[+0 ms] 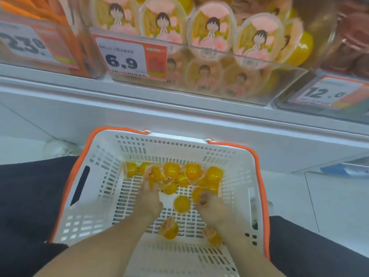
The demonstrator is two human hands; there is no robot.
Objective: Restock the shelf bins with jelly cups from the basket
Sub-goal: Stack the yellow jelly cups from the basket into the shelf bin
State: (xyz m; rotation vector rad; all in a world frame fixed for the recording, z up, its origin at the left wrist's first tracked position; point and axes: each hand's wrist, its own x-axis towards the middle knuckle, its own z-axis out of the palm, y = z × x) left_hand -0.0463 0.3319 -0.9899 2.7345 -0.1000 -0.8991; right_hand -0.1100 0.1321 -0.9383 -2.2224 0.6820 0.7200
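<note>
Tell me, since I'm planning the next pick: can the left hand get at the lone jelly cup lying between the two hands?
Probably yes. The lone jelly cup lies bare on the basket floor, nothing over it, just beside the left hand, whose fingers are busy in the pile beyond.

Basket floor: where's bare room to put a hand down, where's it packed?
Bare: basket floor along the left wall, left of the left hand, and the near strip below the two loose cups. Packed: jelly cups piled along the far wall.

Left bin [40, 47] cropped, blurred, right bin [339, 92] cut off
</note>
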